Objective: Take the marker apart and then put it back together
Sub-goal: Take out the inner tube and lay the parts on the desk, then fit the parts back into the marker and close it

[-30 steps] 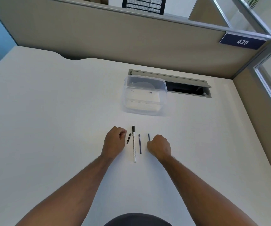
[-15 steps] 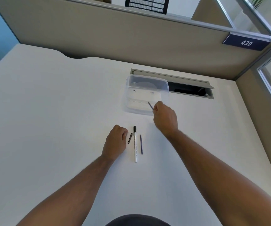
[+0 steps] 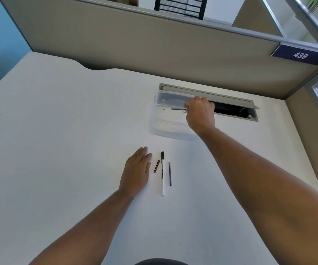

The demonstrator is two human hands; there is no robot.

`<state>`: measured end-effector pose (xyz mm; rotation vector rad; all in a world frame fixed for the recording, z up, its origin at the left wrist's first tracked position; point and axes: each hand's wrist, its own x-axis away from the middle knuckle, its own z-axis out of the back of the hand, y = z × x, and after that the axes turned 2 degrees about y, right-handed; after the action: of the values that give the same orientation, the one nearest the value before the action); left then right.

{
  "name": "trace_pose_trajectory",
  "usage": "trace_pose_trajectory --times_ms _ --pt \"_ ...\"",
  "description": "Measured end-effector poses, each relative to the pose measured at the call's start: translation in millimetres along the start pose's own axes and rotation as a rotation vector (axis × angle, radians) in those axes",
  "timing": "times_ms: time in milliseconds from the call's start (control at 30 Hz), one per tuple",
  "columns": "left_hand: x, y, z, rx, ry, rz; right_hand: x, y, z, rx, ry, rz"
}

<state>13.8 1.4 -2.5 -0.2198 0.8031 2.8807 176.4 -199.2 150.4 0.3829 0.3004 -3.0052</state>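
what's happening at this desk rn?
A person has a marker in pieces on the desk. The right hand holds a thin dark rod over the clear tub, apparently dropping it in. The left hand lies flat and open beside three parts in a row: a short black piece, the white barrel and a thin dark stick.

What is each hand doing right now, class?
Left hand: open, flat on the desk, holding nothing.
Right hand: closed on a thin dark rod over the clear box.
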Motion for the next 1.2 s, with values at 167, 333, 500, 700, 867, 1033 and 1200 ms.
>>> trace_pose_trajectory --times_ms 167,333,500,700,867,1033,1200 --pt "2.1 -3.6 -7.4 -0.018 -0.022 -0.008 2.1 4.4 -3.5 -0.033 0.001 -0.012" --pt "3.3 -4.0 -8.9 -0.022 -0.042 0.016 24.7 6.7 -9.4 -0.099 0.005 -0.037" --pt "2.7 -3.0 -7.4 -0.009 -0.060 0.028 64.1 3.0 -16.2 -0.198 0.003 -0.083" --pt "2.7 -2.0 -6.1 0.001 -0.065 0.034 139.3 -21.6 -33.4 -0.279 -0.329 -0.241" --pt "2.7 -2.2 -5.5 0.031 -0.083 0.053 193.0 -40.6 -47.1 -0.165 -0.516 -0.282" --pt "2.3 0.1 -3.2 0.059 -0.094 0.066 213.5 -49.0 -50.4 -0.117 -0.538 -0.332" --pt "2.7 0.1 -3.3 0.079 -0.103 0.081 212.9 -52.8 -45.3 -0.146 -0.568 -0.350"
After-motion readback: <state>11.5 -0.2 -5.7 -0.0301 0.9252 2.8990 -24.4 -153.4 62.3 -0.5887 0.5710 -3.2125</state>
